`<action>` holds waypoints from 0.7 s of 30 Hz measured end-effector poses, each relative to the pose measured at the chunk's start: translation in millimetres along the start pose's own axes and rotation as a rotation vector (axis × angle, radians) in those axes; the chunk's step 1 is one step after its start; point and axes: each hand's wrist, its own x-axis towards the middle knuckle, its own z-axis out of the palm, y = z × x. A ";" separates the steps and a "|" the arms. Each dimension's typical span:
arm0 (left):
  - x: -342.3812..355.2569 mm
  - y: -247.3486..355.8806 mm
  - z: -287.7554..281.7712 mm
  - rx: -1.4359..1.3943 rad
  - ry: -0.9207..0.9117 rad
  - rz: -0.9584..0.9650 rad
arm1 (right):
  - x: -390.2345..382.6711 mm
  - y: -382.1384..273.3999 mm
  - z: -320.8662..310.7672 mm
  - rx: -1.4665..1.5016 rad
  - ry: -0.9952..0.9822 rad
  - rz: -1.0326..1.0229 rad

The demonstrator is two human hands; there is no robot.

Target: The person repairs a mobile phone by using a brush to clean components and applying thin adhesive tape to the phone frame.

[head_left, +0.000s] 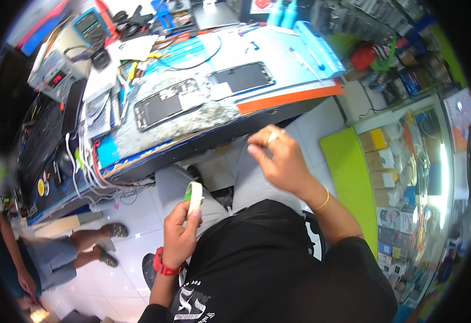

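Observation:
My left hand (181, 229), a red watch on its wrist, pinches a roll of tape (194, 197), whitish with a green inner face, above my lap. Over my right thigh is my right hand (281, 159), its fingers curled and thumb close to the index finger. A small pale band shows at its fingers; whether it is a ring or a bit of tape I cannot tell. On the workbench ahead lie an opened phone housing (170, 104), its insides showing, and to its right a dark phone screen assembly (241, 79). Neither hand touches them.
The bench's front edge runs just ahead of my knees. A power supply (57, 78), a multimeter (89, 24) and cables (82, 156) crowd its left. A glass display case (408, 199) stands at right. At lower left another person (52, 258) holds something lit.

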 end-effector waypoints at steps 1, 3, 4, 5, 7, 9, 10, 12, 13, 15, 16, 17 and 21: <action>-0.6 -1.1 1.2 -0.046 0.017 -0.037 | 6.2 13.1 -13.4 -0.092 0.062 -0.024; -1.8 -0.1 2.8 -0.127 0.035 -0.053 | 20.2 37.9 -36.7 -0.267 0.156 -0.011; -1.8 0.2 3.2 -0.169 0.046 -0.064 | 27.2 50.9 -50.7 -0.360 0.186 0.033; -0.9 0.2 3.1 -0.180 0.034 -0.049 | 33.7 67.3 -63.5 -0.444 0.224 0.043; 3.2 0.2 1.8 -0.130 0.031 -0.001 | 48.6 99.4 -84.7 -0.589 0.274 0.087; 2.9 4.6 1.5 -0.147 0.060 -0.016 | 69.5 128.3 -95.8 -0.672 0.255 0.148; 1.9 10.7 3.3 -0.190 0.085 -0.055 | 80.5 140.2 -97.8 -0.698 0.223 0.175; -0.9 14.7 3.1 -0.265 0.123 -0.087 | 94.7 162.2 -99.9 -0.752 0.130 0.109; 0.9 12.0 2.4 -0.300 0.126 -0.075 | 94.3 175.2 -105.3 -0.786 0.100 0.130; 3.9 5.9 -0.5 -0.375 0.143 -0.074 | 97.5 184.6 -103.6 -0.804 0.108 0.261; 1.7 3.5 -2.6 -0.426 0.154 -0.080 | 102.4 179.2 -101.1 -0.787 0.095 0.296; 1.3 2.5 -4.2 -0.432 0.147 -0.091 | 103.1 188.1 -103.3 -0.823 0.101 0.291; -1.0 -10.6 -5.9 -0.539 0.095 -0.063 | 103.3 194.3 -99.0 -0.941 0.050 0.254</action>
